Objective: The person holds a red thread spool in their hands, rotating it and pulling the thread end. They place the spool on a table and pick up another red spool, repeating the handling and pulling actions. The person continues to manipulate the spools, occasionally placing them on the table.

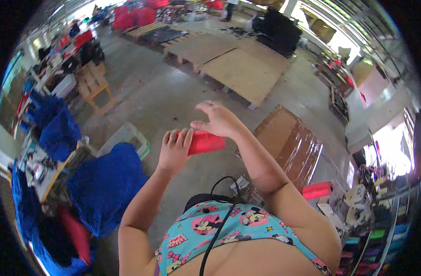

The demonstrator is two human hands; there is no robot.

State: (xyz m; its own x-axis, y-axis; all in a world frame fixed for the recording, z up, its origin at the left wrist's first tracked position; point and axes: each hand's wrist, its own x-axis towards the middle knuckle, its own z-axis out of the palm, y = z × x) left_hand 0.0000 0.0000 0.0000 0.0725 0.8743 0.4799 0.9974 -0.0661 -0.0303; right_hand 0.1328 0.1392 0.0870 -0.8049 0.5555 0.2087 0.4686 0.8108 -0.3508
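Observation:
A bright red cylindrical roll [207, 142] is up in front of my chest, lying roughly sideways. My left hand [174, 149] is closed around its left end, fingers over the top. Above the roll is my right hand [219, 118], its thumb apart from the other fingers and nothing visible in its grasp. The heel of this hand overlaps the roll's upper right part; whether it touches cannot be made out. A similar red roll [318, 190] rests to the right of my body, beside a pale sewing machine [356, 197].
Blue fabric [107, 184] hangs at left near a clear plastic bin [123, 140] and a wooden chair [93, 87]. Ahead lie a low board platform [245, 71] and a plastic-wrapped brown board [286, 138]. A black pile [277, 30] stands farther back. A black cable [215, 234] crosses my front.

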